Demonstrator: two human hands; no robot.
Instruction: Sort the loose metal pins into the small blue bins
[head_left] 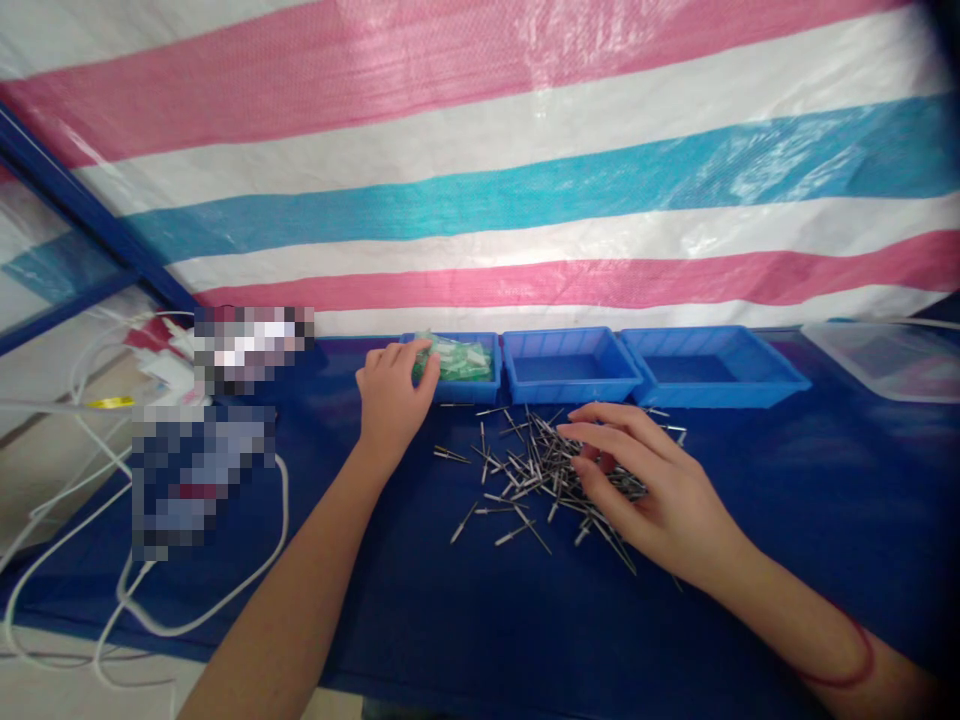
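My left hand (pixel 394 395) reaches over the left side of a small blue bin (pixel 465 393). Its fingers are loosely bent and its thumb is apart from them, by the small green-and-clear plastic packets (pixel 461 358) inside. Whether a fingertip touches a packet is hard to see. My right hand (pixel 645 480) hovers over the right part of a loose pile of silver pop rivets (pixel 536 455), with thumb and fingers apart and nothing visible between them. The palm and fingers hide part of the pile. Several rivets lie scattered toward the left and front.
Two more blue bins, a middle one (pixel 574 388) and a right one (pixel 712 395), stand in the same row with nothing seen inside. A clear plastic lid or tray (pixel 892 360) lies far right. White cables (pixel 281 530) loop at left. A striped sheet (pixel 480 210) hangs behind.
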